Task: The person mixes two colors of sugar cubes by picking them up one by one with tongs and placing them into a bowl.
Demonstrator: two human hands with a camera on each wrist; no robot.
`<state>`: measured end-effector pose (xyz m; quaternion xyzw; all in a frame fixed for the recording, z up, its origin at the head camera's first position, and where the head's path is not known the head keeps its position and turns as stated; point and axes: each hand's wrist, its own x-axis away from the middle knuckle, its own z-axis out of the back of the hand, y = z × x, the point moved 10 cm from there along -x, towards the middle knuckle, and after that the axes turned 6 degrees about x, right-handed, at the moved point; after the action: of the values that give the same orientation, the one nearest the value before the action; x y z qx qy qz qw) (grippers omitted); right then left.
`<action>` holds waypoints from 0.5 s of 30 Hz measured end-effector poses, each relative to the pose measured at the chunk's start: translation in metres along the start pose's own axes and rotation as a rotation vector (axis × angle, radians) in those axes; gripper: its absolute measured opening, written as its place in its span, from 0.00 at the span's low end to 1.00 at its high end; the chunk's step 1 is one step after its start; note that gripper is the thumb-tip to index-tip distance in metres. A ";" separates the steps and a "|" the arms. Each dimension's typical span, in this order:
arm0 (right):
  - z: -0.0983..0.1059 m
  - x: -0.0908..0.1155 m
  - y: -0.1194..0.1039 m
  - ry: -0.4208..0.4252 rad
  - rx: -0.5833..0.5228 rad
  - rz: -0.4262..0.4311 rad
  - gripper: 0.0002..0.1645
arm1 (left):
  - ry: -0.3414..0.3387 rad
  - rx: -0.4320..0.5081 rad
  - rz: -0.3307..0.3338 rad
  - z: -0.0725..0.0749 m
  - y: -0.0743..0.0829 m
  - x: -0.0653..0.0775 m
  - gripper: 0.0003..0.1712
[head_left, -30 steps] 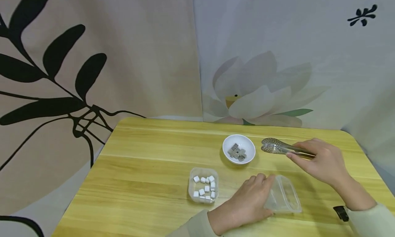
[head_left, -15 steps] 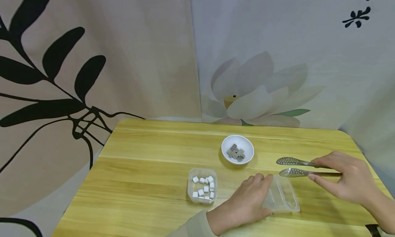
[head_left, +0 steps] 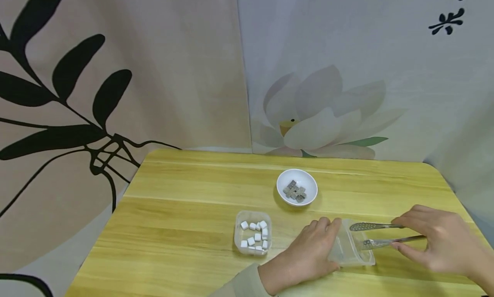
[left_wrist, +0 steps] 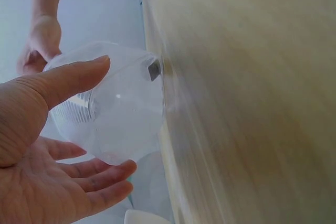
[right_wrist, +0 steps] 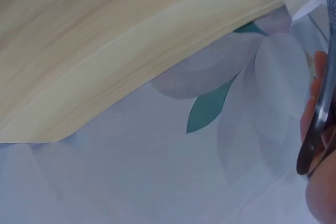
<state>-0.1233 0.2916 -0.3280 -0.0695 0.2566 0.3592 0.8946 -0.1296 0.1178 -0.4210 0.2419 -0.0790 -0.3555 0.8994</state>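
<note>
My left hand (head_left: 308,252) grips a clear plastic container (head_left: 347,250) lying tilted on its side, mouth facing right. In the left wrist view, thumb and fingers (left_wrist: 113,174) spread around its wall, and a small grey cube (left_wrist: 153,70) shows through the plastic. My right hand (head_left: 440,239) holds metal tongs (head_left: 376,226) with perforated tips, thumb on one arm and fingers on the other. The spread tips overlap the container's mouth in the head view. At the right wrist view's edge, part of the tongs (right_wrist: 321,108) shows.
Behind the left hand stands a white bowl (head_left: 310,182) with several grey cubes (head_left: 295,191). A square clear plastic box (head_left: 239,234) to the left holds several white cubes (head_left: 257,237). All stand on a wooden table (head_left: 173,211), with a printed curtain (head_left: 193,65) behind.
My right hand has moved right and toward me, bringing the tongs from beside the bowl to the container's mouth. The tongs have spread apart. My left hand keeps its hold.
</note>
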 end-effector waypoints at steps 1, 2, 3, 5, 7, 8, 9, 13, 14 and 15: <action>-0.003 -0.001 -0.003 -0.014 -0.005 0.011 0.29 | -0.001 0.002 0.001 0.000 0.000 0.000 0.58; -0.006 -0.002 -0.005 -0.029 -0.010 0.022 0.28 | 0.000 0.002 0.001 0.000 0.000 0.000 0.59; -0.009 -0.003 -0.008 -0.045 -0.013 0.031 0.26 | 0.001 0.005 0.001 0.000 0.000 0.000 0.59; -0.014 -0.006 -0.013 -0.076 -0.019 0.051 0.22 | 0.002 0.009 0.001 0.000 0.000 0.000 0.59; -0.020 -0.009 -0.019 -0.104 -0.020 0.075 0.21 | 0.005 0.009 0.001 0.000 -0.001 0.000 0.59; -0.023 -0.011 -0.022 -0.117 -0.017 0.090 0.21 | 0.006 0.010 0.000 0.000 -0.001 0.000 0.59; -0.025 -0.012 -0.025 -0.129 -0.018 0.106 0.21 | 0.007 0.010 0.001 0.000 -0.001 0.000 0.59; -0.034 -0.015 -0.036 -0.166 -0.032 0.165 0.22 | 0.008 0.011 0.003 0.000 -0.001 -0.001 0.60; -0.036 -0.015 -0.038 -0.173 -0.029 0.177 0.22 | 0.008 0.012 0.003 0.000 -0.001 -0.001 0.60; -0.038 -0.015 -0.039 -0.178 -0.028 0.187 0.22 | 0.008 0.011 0.003 0.000 -0.001 -0.001 0.60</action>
<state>-0.1213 0.2419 -0.3549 -0.0254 0.1765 0.4493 0.8754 -0.1309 0.1181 -0.4217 0.2480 -0.0776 -0.3526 0.8989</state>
